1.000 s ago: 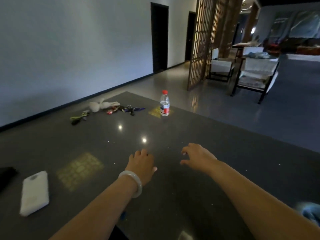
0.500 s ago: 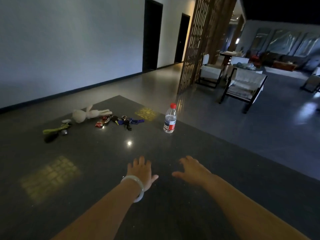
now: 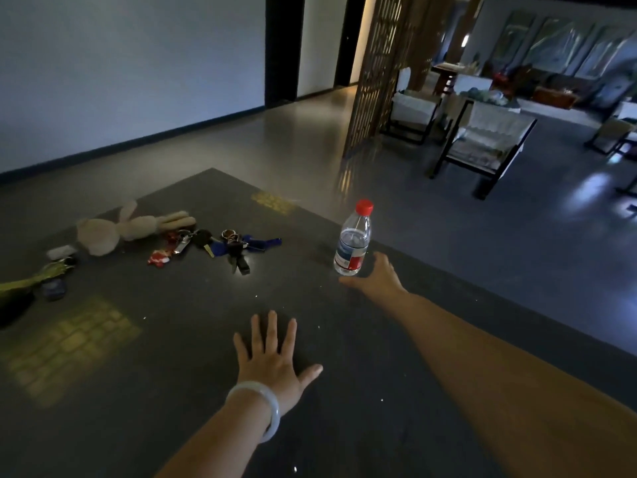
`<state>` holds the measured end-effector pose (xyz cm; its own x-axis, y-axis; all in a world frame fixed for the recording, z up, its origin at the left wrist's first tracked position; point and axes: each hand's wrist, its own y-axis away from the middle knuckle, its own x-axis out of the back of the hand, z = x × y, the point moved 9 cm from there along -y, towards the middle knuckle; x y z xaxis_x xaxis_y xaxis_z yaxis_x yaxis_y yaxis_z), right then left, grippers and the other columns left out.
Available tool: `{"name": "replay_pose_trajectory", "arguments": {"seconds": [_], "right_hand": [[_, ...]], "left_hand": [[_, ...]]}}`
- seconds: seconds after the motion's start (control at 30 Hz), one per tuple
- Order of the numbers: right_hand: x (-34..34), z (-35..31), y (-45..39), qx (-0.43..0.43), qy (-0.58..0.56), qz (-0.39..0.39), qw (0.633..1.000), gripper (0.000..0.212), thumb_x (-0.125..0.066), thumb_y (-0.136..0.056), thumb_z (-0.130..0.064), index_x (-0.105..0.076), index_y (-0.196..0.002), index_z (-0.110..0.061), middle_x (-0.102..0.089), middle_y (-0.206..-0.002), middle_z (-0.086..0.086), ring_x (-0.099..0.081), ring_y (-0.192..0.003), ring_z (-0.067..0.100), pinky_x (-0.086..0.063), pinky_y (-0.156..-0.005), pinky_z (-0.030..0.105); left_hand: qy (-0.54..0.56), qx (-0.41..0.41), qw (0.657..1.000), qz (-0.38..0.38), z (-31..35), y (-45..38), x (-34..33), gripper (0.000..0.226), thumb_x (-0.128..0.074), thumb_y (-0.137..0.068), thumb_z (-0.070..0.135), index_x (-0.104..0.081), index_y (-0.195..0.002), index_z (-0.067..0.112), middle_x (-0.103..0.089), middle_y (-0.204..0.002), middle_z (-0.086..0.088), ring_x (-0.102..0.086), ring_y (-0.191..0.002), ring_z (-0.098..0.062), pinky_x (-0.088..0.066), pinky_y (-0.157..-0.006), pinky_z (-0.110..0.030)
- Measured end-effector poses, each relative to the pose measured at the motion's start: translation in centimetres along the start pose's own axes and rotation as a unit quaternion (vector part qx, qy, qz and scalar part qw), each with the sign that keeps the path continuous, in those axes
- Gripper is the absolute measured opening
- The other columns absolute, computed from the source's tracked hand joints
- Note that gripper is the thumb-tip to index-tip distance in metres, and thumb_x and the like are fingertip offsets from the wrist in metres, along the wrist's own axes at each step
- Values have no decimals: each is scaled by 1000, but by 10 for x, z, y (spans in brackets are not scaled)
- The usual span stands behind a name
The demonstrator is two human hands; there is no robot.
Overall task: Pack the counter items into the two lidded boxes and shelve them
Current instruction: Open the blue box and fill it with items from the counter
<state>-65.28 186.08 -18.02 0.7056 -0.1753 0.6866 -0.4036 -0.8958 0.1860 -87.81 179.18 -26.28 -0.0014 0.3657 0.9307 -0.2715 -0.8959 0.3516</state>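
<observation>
Water bottle upright near far table edge. My right hand spread wide beside base, not gripping. Left hand flat, empty. Looks light, thin-walled, smooth; I'd grip mid-label.

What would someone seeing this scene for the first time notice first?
Probably the clear water bottle with its red cap, upright near the dark counter's far right edge, with the right hand open right beside it. Next, the left hand spread flat on the counter nearer the camera. Then the clutter at the far left: a plush rabbit beside scattered keys.
</observation>
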Motion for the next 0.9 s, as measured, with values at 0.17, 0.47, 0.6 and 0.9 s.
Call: {"name": "replay_pose_trajectory", "arguments": {"seconds": [0.17,0.47,0.6,0.9], "right_hand": [[-23,-4,-47,-20,-215,42,975,85,-89,-64,-18,-39,-133,-10,-57,-121,4,-58,-108,20,-50,-82,30],[-17,1,-33,-12,-222,76,972,50,-81,-72,-21,-52,-113,-17,-65,-102,0,-63,-89,16,-47,-66,23],[-12,16,1,5,-225,46,973,45,-80,-71,-16,-55,-109,-15,-69,-97,4,-66,-84,18,-53,-65,24],[45,72,107,-3,-144,-3,990,43,-83,-69,-28,-63,-107,-20,-70,-97,-3,-67,-92,14,-53,-78,28]], "left_hand": [[-7,0,1000,-28,1,-5,-4,90,-12,-83,81,28,-146,31,38,-152,-7,30,-141,-37,7,-113,-63],[-11,3,1000,-20,-1,-8,-9,91,-10,-81,82,28,-146,32,37,-153,-7,29,-141,-37,8,-113,-63],[-10,6,1000,-8,-4,-11,-10,93,-13,-80,83,26,-147,33,35,-154,-6,27,-142,-36,7,-113,-62],[22,-37,997,57,27,36,15,71,-23,-97,62,-12,-154,22,-1,-161,-6,2,-148,-27,-9,-119,-46]]}}
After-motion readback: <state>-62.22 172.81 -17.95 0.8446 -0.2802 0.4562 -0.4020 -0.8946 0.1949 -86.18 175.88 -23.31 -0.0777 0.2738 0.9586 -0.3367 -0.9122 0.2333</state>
